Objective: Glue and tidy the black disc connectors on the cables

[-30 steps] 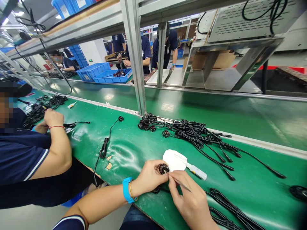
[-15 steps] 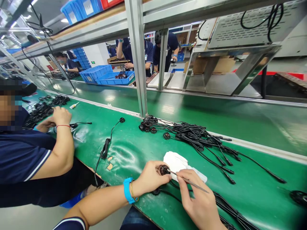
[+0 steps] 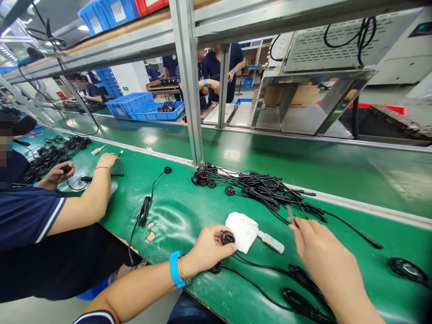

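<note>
My left hand is closed on a small round black part with a ring-like face, its cable running off to the right. My right hand is held apart at the right, fingers pinched on metal tweezers, of which only a short end shows. Between the hands lie a folded white cloth and a small clear plastic tube. Under my left wrist sits another round black part, with its cable on the green mat.
A pile of black cables with round ends lies behind my hands. One bundled cable is to the left, a round black part at far right. A metal post rises at the table's back edge. A co-worker's arm works at left.
My right hand has moved right and up with the tweezers, away from the round part. My left hand still holds that part. The co-worker's hands have moved apart.
</note>
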Demonstrator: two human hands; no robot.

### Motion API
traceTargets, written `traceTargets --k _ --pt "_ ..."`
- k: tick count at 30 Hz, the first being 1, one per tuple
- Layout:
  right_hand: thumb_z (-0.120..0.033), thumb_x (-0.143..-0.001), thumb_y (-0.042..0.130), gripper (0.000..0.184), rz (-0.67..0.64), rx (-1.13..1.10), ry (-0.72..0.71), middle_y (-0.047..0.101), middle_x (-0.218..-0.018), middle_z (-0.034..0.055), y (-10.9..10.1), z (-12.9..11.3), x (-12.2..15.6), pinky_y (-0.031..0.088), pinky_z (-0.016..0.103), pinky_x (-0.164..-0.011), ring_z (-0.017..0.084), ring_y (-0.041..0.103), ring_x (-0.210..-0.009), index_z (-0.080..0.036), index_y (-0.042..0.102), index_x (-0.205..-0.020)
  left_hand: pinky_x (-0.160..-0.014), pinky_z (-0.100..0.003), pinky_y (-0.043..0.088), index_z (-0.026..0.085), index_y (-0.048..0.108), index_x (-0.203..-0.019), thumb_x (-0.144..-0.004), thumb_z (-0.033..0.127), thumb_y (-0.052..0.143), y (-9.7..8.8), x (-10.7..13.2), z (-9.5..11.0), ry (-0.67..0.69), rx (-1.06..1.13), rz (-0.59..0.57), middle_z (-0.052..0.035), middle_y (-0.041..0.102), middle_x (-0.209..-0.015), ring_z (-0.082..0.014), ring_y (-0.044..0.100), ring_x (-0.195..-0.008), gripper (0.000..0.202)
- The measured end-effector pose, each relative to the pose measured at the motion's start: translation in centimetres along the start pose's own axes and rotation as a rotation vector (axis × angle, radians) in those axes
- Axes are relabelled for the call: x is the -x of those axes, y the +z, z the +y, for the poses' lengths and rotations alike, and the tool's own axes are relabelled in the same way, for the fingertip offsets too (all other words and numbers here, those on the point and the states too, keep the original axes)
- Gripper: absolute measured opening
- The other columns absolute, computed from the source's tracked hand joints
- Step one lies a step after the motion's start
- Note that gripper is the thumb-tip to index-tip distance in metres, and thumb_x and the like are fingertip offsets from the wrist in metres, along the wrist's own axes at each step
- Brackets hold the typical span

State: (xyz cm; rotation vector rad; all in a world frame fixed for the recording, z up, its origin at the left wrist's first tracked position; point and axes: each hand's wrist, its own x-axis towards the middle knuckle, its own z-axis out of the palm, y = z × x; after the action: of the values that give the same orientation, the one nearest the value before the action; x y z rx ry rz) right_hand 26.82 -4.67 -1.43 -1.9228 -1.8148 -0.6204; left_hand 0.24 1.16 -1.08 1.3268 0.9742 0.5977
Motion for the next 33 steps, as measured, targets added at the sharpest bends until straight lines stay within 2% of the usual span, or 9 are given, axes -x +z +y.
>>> traceTargets --k 3,6,8,10,13,17,23,28,33 --pt "-0.022 -0.091 0.049 0.020 -0.171 0.070 -0.070 0.062 -0.071 0.0048 1.5 2.9 0.8 0.036 0.031 -0.047 0.019 0.058 -0.056 -0.020 0.069 -0.088 -0.059 -0.023 0.042 0.010 0.069 -0.103 -0.071 0.023 0.076 -0.1 0.1 0.0 -0.013 0.080 -0.006 -0.0014 0.062 -0.079 -0.0099 0.052 -0.063 0.034" --pt "-0.024 -0.092 0.049 0.022 -0.153 0.086 -0.037 0.065 -0.077 0.0079 1.1 2.4 1.0 0.040 0.033 -0.052 0.023 0.061 -0.064 -0.018 0.069 -0.091 -0.059 -0.023 0.043 0.011 0.067 -0.112 -0.072 0.024 0.077 -0.1 0.1 -0.1 -0.012 0.132 -0.003 -0.0020 0.063 -0.081 -0.0099 0.054 -0.063 0.044" --pt "-0.032 -0.097 0.047 0.024 -0.047 0.021 0.038 0.068 -0.088 0.0088 0.0 0.2 0.7 0.044 0.034 -0.059 0.024 0.065 -0.077 -0.018 0.067 -0.099 -0.058 -0.023 0.043 0.011 0.067 -0.113 -0.072 0.025 0.078 -0.1 0.1 0.0 -0.006 0.152 0.001 -0.0019 0.063 -0.080 -0.0102 0.055 -0.063 0.044" --pt "-0.037 -0.099 0.049 0.021 0.063 -0.217 0.080 0.069 -0.089 0.0040 -1.0 -3.0 0.4 0.047 0.030 -0.065 0.019 0.066 -0.080 -0.021 0.063 -0.097 -0.056 -0.022 0.042 0.011 0.067 -0.110 -0.073 0.026 0.079 0.0 0.1 0.0 0.002 0.170 0.013 -0.0013 0.063 -0.078 -0.0100 0.054 -0.063 0.042" --pt "-0.037 -0.098 0.054 0.015 -0.021 -0.608 -0.045 0.068 -0.086 0.0000 -1.6 -7.6 0.8 0.051 0.024 -0.070 0.013 0.066 -0.075 -0.023 0.060 -0.096 -0.057 -0.020 0.042 0.011 0.068 -0.108 -0.073 0.028 0.080 0.0 0.2 0.3 0.026 0.207 0.030 -0.0005 0.062 -0.077 -0.0092 0.053 -0.065 0.041" --pt "-0.026 -0.098 0.055 0.007 -0.055 -0.786 -0.053 0.068 -0.085 0.0002 -1.3 -10.4 1.9 0.052 0.022 -0.067 0.012 0.066 -0.071 -0.022 0.059 -0.102 -0.059 -0.020 0.046 0.012 0.070 -0.111 -0.072 0.032 0.084 0.0 0.3 0.5 0.015 0.308 -0.022 -0.0023 0.067 -0.081 -0.0092 0.056 -0.066 0.046" --pt "-0.023 -0.096 0.057 0.003 -0.043 -0.882 0.042 0.063 -0.077 0.0002 -1.9 -10.4 2.0 0.049 0.022 -0.059 0.011 0.060 -0.061 -0.021 0.059 -0.093 -0.063 -0.022 0.051 0.014 0.070 -0.111 -0.058 0.026 0.093 -0.1 0.6 0.1 -0.023 0.402 -0.043 -0.0024 0.072 -0.082 -0.0097 0.061 -0.064 0.059" --pt "-0.021 -0.095 0.058 0.002 -0.015 -0.878 0.038 0.063 -0.077 0.0006 -2.2 -10.4 1.3 0.050 0.022 -0.059 0.011 0.059 -0.061 -0.021 0.060 -0.095 -0.083 -0.029 0.053 0.016 0.065 -0.120 -0.075 0.028 0.083 -0.5 0.8 0.4 0.094 0.311 -0.112 -0.0080 0.074 -0.101 -0.0187 0.069 -0.090 0.050" --pt "-0.015 -0.090 0.064 0.007 0.081 -0.719 -0.126 0.064 -0.078 0.0007 -2.1 -10.0 1.3 0.046 0.026 -0.064 0.013 0.059 -0.066 -0.021 0.060 -0.092 -0.106 -0.038 0.045 0.019 0.065 -0.118 -0.081 0.009 0.070 -0.8 0.9 1.2 0.314 0.071 -0.092 -0.0094 0.069 -0.121 -0.0241 0.062 -0.117 0.039"
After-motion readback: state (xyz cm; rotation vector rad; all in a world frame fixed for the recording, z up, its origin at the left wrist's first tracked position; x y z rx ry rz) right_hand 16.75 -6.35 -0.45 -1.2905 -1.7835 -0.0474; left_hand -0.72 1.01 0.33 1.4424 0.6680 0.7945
